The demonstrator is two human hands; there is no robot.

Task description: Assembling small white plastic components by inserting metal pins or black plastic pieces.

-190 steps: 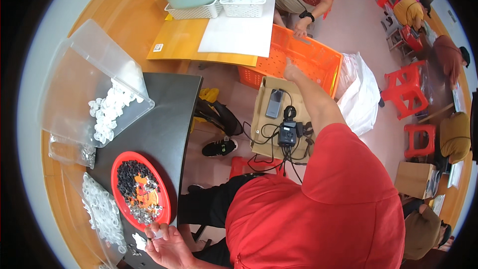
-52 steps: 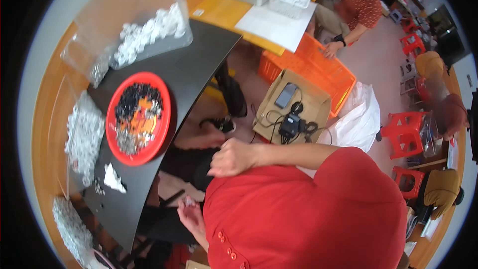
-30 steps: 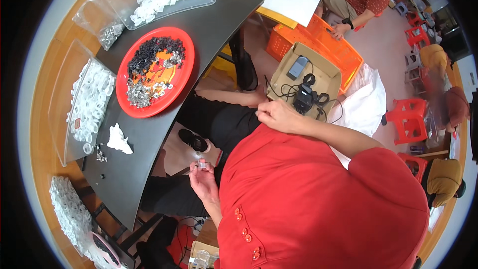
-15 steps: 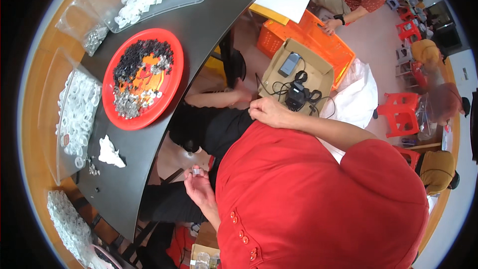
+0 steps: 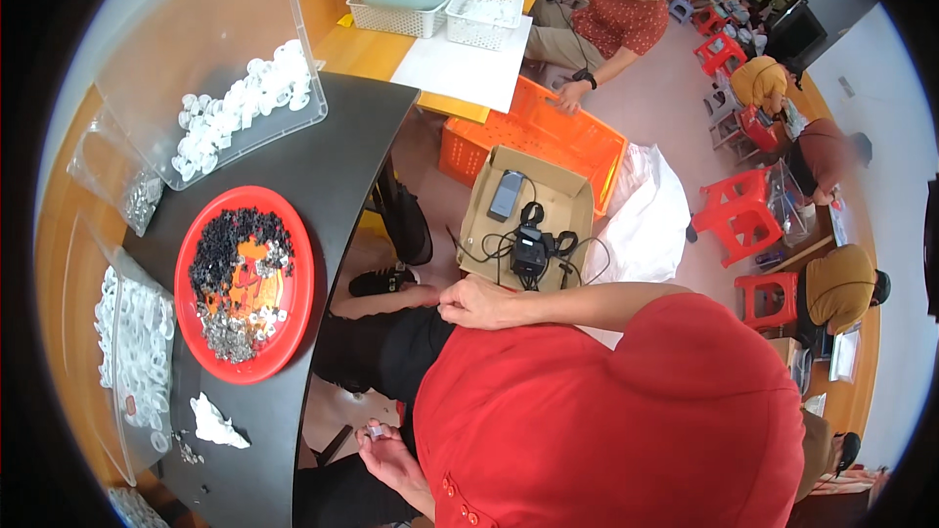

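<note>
Below the black tabletop (image 5: pixel 323 176) edge, left hand (image 5: pixel 386 450) pinches a small pale ring-shaped part (image 5: pixel 374 433) between fingertips. Right hand (image 5: pixel 484 301) rests loosely curled, holding nothing visible, on the dark-trousered lap. Glossy round red tray (image 5: pixel 293 274) holds black, silvery bits.

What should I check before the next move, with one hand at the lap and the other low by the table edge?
1. Left hand has a part: ok, a small pale piece sits at its fingertips.
2. Right hand free: cannot tell, its fingers curl at the lap and nothing shows in them.
3. Red tray within reach and stocked: ok, it holds black and silvery small parts on the black table.
4. Clear bin of white rings on the table: ok, at the far end.
5. Crumpled white scrap clear of the tray: ok, apart from it.
</note>
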